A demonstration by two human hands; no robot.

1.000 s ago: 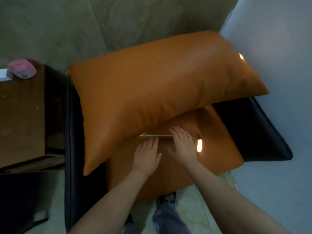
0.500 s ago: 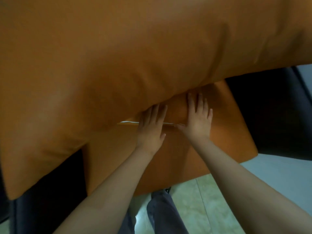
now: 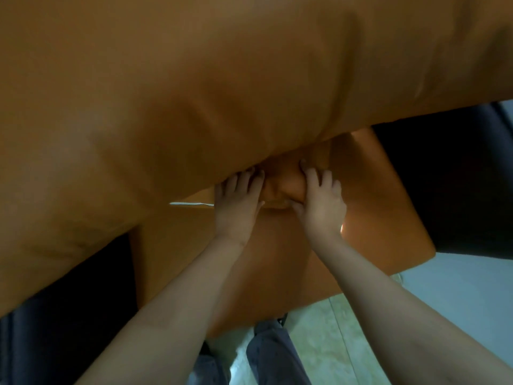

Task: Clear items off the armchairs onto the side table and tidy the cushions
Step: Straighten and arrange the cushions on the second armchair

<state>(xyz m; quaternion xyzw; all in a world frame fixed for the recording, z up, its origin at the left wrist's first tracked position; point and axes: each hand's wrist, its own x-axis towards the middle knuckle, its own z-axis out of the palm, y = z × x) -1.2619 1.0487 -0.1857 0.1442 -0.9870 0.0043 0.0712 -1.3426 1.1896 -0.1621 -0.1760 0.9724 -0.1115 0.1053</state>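
Left hand [image 3: 236, 209] lies flat, fingers straight, pressing the flat orange seat cushion [image 3: 374, 212] on the dark armchair [image 3: 458, 176]. Right hand [image 3: 319, 204], at its 3 o'clock, curls round a bunched fold of that cushion. The puffy orange back cushion [image 3: 194, 93] overhangs both at 12 o'clock.

Person, head view. Two forearms [image 3: 177, 301], bare to the frame's edge, end in the left hand [image 3: 238, 207] and right hand [image 3: 322, 207], both with short nails. Below are blue-grey trousers [image 3: 272, 354] of loose, creased cloth. At the top of the right trouser leg is a dark shoe [image 3: 280, 319], mostly hidden.
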